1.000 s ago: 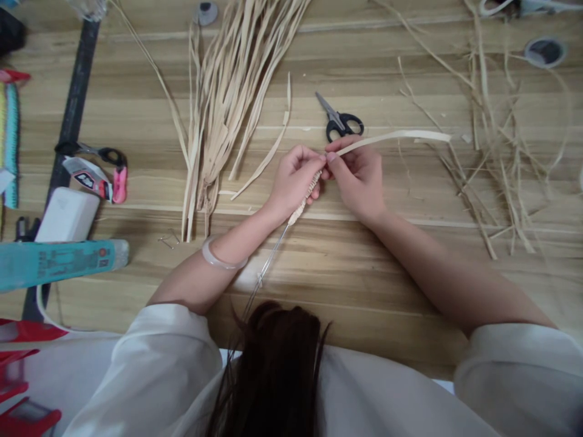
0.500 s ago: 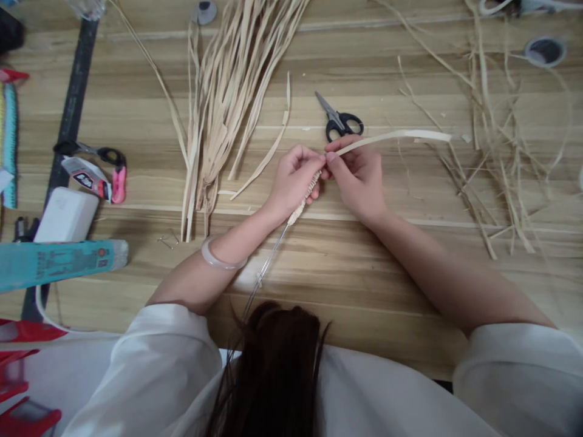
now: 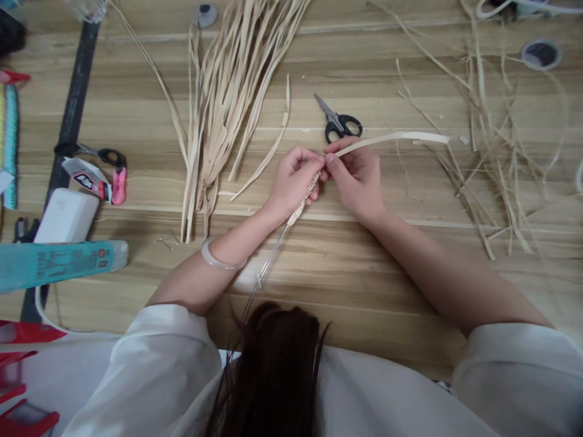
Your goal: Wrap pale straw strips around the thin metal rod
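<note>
Between my hands is a wire wrapped in pale raffia (image 3: 297,212); its bare metal end (image 3: 268,262) slants down toward my chest. My left hand (image 3: 296,182) is closed around the wrapped part, thumb and fingertips pinching near its upper end. My right hand (image 3: 357,176) pinches a flat raffia strip (image 3: 401,135) close to the left fingertips, and the strip's free end stretches out to the right. Both thumbs nearly touch, hiding the exact spot where strip and wire meet. Black-handled scissors (image 3: 337,121) lie just beyond my right hand.
A big bundle of raffia (image 3: 232,91) lies at the back left, with thin scraps (image 3: 501,158) scattered to the right. At the left are a second pair of scissors (image 3: 109,156), a white box-shaped block (image 3: 68,215) and a turquoise package (image 3: 59,264).
Both hands keep the same pinch on the wire and strip. The whole view has shifted very slightly; nothing has been picked up or put down.
</note>
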Demonstrator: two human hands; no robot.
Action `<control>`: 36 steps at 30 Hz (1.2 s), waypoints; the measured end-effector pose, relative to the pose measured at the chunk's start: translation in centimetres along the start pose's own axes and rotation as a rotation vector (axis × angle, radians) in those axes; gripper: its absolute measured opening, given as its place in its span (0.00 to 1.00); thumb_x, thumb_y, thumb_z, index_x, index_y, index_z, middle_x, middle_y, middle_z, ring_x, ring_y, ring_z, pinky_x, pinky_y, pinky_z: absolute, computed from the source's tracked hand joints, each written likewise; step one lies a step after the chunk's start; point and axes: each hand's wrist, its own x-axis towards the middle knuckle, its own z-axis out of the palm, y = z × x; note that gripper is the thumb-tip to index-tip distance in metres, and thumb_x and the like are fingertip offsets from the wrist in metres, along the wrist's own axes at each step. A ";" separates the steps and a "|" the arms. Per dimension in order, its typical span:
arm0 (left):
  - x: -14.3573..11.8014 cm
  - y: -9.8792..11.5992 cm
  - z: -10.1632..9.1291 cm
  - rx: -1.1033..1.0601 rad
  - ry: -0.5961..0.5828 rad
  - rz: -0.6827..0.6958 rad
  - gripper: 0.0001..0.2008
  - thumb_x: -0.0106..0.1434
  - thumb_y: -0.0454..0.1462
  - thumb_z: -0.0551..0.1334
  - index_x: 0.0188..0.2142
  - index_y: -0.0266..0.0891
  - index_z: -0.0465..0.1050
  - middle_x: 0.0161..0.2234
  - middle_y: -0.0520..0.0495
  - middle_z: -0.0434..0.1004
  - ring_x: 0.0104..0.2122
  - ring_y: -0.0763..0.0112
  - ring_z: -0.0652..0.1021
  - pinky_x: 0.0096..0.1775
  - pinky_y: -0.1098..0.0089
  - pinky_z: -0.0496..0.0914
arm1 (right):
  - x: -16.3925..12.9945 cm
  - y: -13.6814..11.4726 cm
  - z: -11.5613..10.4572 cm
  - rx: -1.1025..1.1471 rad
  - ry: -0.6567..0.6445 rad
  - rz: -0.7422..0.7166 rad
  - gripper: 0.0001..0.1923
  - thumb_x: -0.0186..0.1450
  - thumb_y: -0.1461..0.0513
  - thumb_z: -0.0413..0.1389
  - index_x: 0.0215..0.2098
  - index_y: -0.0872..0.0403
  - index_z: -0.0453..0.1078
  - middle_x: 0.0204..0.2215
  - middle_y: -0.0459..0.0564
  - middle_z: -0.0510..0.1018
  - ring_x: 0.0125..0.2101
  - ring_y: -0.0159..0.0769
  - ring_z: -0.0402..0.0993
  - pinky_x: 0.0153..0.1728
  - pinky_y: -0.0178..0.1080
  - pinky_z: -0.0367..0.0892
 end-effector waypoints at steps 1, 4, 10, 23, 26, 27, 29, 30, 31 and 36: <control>0.0 0.0 0.0 -0.003 -0.001 0.000 0.07 0.63 0.37 0.57 0.30 0.38 0.61 0.21 0.58 0.71 0.12 0.86 0.65 0.15 0.81 0.57 | 0.0 0.0 0.0 0.009 0.000 -0.005 0.14 0.63 0.47 0.55 0.35 0.47 0.66 0.24 0.44 0.71 0.25 0.31 0.72 0.26 0.38 0.70; 0.0 0.0 0.0 -0.007 0.003 0.000 0.07 0.63 0.37 0.57 0.30 0.38 0.61 0.20 0.58 0.70 0.12 0.86 0.65 0.15 0.80 0.57 | 0.0 0.1 0.0 0.031 -0.002 -0.012 0.13 0.63 0.48 0.55 0.35 0.47 0.66 0.25 0.44 0.71 0.25 0.30 0.72 0.26 0.37 0.70; -0.1 0.2 0.1 0.021 0.020 -0.023 0.07 0.63 0.37 0.57 0.30 0.39 0.61 0.20 0.58 0.71 0.12 0.86 0.65 0.15 0.81 0.57 | 0.0 0.0 0.0 0.027 0.001 0.004 0.13 0.63 0.48 0.55 0.36 0.47 0.67 0.25 0.44 0.71 0.26 0.32 0.72 0.28 0.38 0.71; -0.2 0.4 0.2 0.017 0.032 -0.026 0.07 0.63 0.37 0.58 0.30 0.39 0.61 0.20 0.58 0.70 0.12 0.86 0.65 0.15 0.81 0.57 | 0.1 -0.4 0.1 0.034 -0.006 0.023 0.13 0.63 0.48 0.55 0.34 0.48 0.65 0.25 0.43 0.70 0.25 0.29 0.71 0.26 0.36 0.69; -0.2 0.4 0.2 0.028 0.038 -0.034 0.08 0.63 0.38 0.58 0.30 0.39 0.62 0.20 0.58 0.70 0.12 0.86 0.65 0.15 0.81 0.57 | 0.1 -0.4 0.0 0.035 -0.012 0.021 0.13 0.63 0.48 0.55 0.34 0.48 0.65 0.24 0.43 0.70 0.24 0.30 0.70 0.26 0.36 0.69; -0.3 0.4 0.2 0.036 0.042 -0.041 0.08 0.63 0.39 0.58 0.30 0.39 0.62 0.20 0.58 0.70 0.12 0.86 0.65 0.15 0.81 0.57 | 0.1 -0.3 0.0 0.033 -0.014 0.023 0.13 0.63 0.48 0.55 0.35 0.48 0.65 0.24 0.43 0.70 0.24 0.30 0.70 0.26 0.36 0.69; -0.3 0.5 0.2 0.045 0.046 -0.051 0.08 0.63 0.39 0.58 0.30 0.39 0.62 0.20 0.58 0.71 0.12 0.86 0.65 0.15 0.81 0.57 | 0.1 -0.2 0.0 0.030 -0.018 0.031 0.13 0.63 0.48 0.55 0.35 0.48 0.65 0.24 0.43 0.70 0.25 0.30 0.70 0.27 0.37 0.69; -0.3 0.5 0.2 0.042 0.044 -0.051 0.08 0.63 0.39 0.58 0.30 0.39 0.62 0.20 0.58 0.71 0.12 0.86 0.65 0.15 0.81 0.57 | 0.1 -0.2 0.0 0.031 -0.018 0.034 0.13 0.63 0.48 0.55 0.35 0.48 0.66 0.25 0.43 0.70 0.26 0.31 0.70 0.27 0.37 0.69; -0.3 0.5 0.2 0.037 0.041 -0.048 0.07 0.63 0.38 0.58 0.30 0.39 0.62 0.20 0.58 0.71 0.12 0.86 0.65 0.15 0.81 0.57 | 0.1 -0.2 0.0 0.033 -0.019 0.035 0.13 0.63 0.49 0.55 0.36 0.48 0.66 0.25 0.43 0.70 0.26 0.31 0.71 0.28 0.37 0.69; -0.2 0.3 0.1 0.013 0.032 -0.029 0.07 0.63 0.37 0.58 0.30 0.39 0.62 0.20 0.58 0.70 0.12 0.85 0.65 0.15 0.80 0.57 | 0.1 0.0 0.0 0.031 -0.021 0.026 0.12 0.64 0.49 0.55 0.36 0.47 0.66 0.25 0.43 0.70 0.27 0.31 0.72 0.29 0.38 0.70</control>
